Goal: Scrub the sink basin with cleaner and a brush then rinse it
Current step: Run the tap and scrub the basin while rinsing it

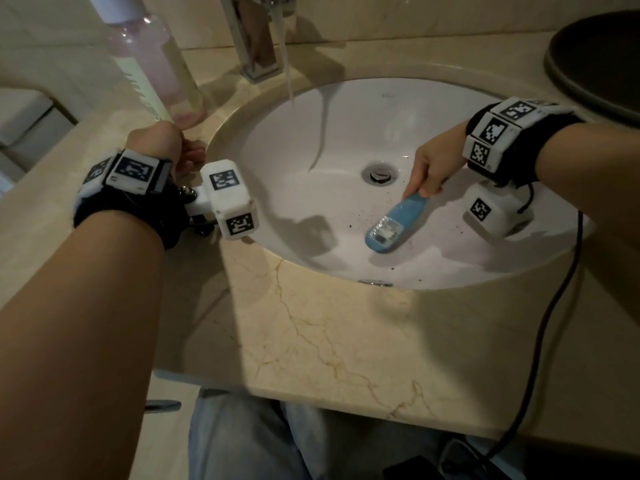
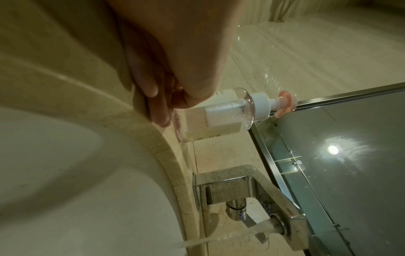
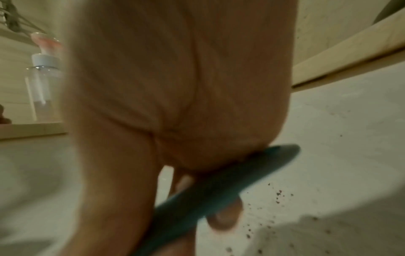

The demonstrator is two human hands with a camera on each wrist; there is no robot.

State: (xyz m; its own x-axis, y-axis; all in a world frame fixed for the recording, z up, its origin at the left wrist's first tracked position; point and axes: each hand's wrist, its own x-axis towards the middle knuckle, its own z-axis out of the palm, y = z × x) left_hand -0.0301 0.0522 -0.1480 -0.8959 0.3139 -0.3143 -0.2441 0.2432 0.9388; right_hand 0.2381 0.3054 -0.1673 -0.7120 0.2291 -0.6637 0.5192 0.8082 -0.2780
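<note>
Right hand [image 1: 437, 164] is gripping the brush [image 1: 394, 220], scrubbing specks at the basin's [image 1: 311, 133] six o'clock; left hand [image 1: 173, 147] is resting loosely curled at nine o'clock; rinsing under the running water [image 1: 286, 64] is remaining.

The sink [image 1: 346, 109] is set into the desk [image 1: 329, 334]. Behind it stands the tap [image 1: 254, 39], with a bottle [image 1: 152, 60] to its left on the desk. The brush [image 1: 394, 220] lies in the sink, right of the drain [image 1: 380, 173].
</note>
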